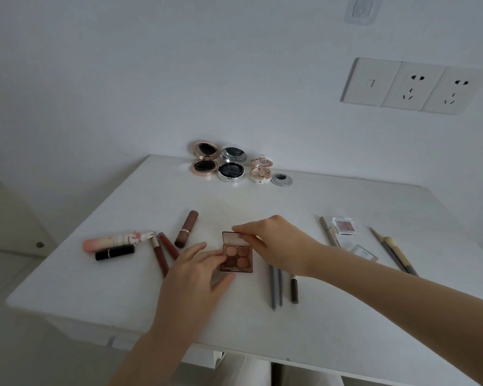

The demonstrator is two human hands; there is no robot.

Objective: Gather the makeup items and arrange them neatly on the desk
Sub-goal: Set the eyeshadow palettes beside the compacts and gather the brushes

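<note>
A small brown eyeshadow palette lies open in the middle of the white desk. My right hand pinches its raised lid from above. My left hand holds its base at the left side. To the left lie a pink tube, a black lipstick, two dark red lip glosses and a brown lipstick. Grey pencils and a brown one lie right of the palette.
Three open compacts stand at the back edge beside a round cable hole. At the right lie a pencil, two small clear eyeshadow cases and brushes. Wall sockets sit above.
</note>
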